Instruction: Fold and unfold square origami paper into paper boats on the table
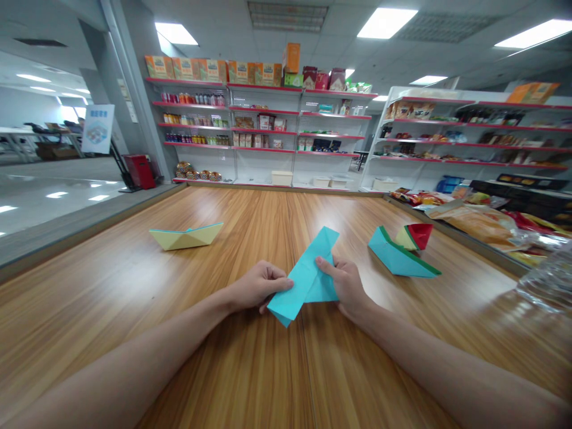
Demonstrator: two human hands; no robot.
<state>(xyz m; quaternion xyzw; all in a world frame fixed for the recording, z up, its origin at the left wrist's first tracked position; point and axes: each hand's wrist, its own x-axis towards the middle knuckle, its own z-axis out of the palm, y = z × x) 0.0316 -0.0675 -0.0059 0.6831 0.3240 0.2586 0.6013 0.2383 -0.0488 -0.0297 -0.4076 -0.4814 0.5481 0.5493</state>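
A folded sheet of light blue paper (307, 273) lies on the wooden table (179, 333), a long strip running from near me up and away to the right. My left hand (257, 286) pinches its near left edge with curled fingers. My right hand (346, 287) grips its right side, thumb pressed on top. Both forearms reach in from the bottom of the view.
A yellow paper boat (186, 236) sits at the left. A blue-and-green paper boat (397, 257) and a small red one (419, 235) sit at the right. Snack bags (482, 223) and clear plastic (549, 280) crowd the right edge. Store shelves (268, 128) stand behind.
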